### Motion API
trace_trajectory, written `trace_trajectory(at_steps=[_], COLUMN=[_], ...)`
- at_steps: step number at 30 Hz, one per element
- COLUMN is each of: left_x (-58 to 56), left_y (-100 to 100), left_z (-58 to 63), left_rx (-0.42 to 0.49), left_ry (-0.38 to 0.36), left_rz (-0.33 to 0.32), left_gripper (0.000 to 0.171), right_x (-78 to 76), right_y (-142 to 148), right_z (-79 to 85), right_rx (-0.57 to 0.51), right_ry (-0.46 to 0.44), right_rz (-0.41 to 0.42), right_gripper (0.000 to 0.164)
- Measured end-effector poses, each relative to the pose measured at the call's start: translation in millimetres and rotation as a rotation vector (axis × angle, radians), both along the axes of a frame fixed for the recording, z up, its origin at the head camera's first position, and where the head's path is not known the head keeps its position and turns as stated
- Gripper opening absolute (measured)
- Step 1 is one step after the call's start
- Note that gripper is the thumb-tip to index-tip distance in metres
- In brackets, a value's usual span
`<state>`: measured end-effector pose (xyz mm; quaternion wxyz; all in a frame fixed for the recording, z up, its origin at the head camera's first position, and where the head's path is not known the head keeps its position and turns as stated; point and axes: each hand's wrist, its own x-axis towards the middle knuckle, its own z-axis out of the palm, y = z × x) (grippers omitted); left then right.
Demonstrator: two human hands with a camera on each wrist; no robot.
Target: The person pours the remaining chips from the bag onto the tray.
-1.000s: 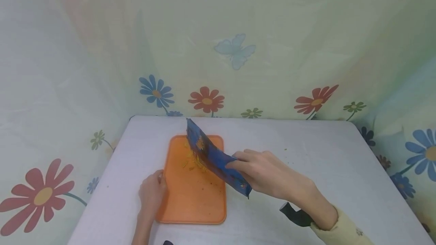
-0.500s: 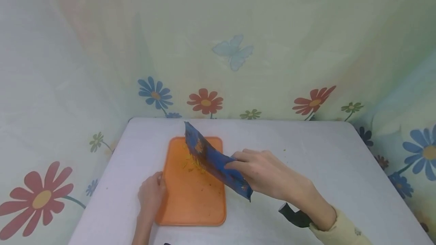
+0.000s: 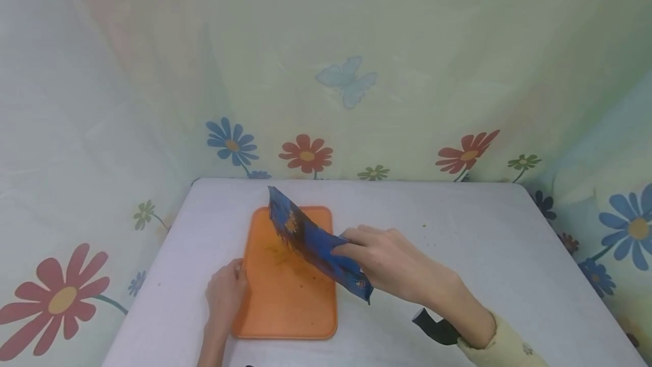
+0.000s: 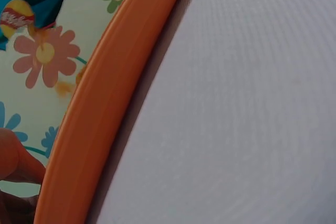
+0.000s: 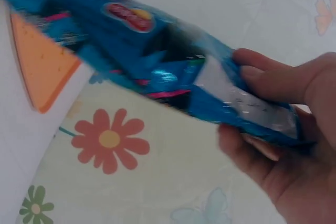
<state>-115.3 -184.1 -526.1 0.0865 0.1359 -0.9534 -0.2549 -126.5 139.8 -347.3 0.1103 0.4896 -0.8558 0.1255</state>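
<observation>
My right hand (image 3: 389, 262) holds a blue snack bag (image 3: 316, 242) near one end, thumb on one side and fingers on the other. In the head view the bag slants from upper left to lower right above an orange tray (image 3: 285, 313). Thin yellow snack pieces (image 3: 280, 251) lie on the tray under the bag, blurred and partly hidden by it. At the tray's left edge my left hand (image 3: 225, 293) grips the rim; the left wrist view shows a thumb and finger against that rim (image 4: 105, 98). Printing shows on the bag (image 5: 152, 61) in the right wrist view.
The tray lies on a white table (image 3: 458, 242). A few crumbs (image 3: 424, 225) are on the table right of the tray. Behind stands a flower-patterned curtain (image 3: 407, 72). A dark strap (image 3: 435, 330) is around my right wrist.
The bag and my right hand have shifted slightly left, and the bag's far end reaches further left over the tray. My left hand stays at the rim.
</observation>
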Motion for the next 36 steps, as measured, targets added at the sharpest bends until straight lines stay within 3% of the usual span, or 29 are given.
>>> trace_trajectory(at_steps=[11,22,36], left_x=[1.7,1.0,-1.3], left_y=[-1.1,-3.4,-2.7], left_z=[-2.2,-2.2,-4.4], left_rx=[0.003,0.002,0.042], left_ry=[0.022,0.033,-0.033], left_rz=[-0.005,-0.01,0.002], left_gripper=[0.029,0.029,0.031], right_x=[1.2,-0.2,1.8], right_y=[3.8,3.1,2.1], right_z=[-0.5,-2.5,-0.6], right_rx=[-0.012,-0.013,-0.025], right_ry=[-0.014,-0.006,-0.023], right_rz=[-0.028,0.005,0.01], right_gripper=[0.028,0.021,0.022])
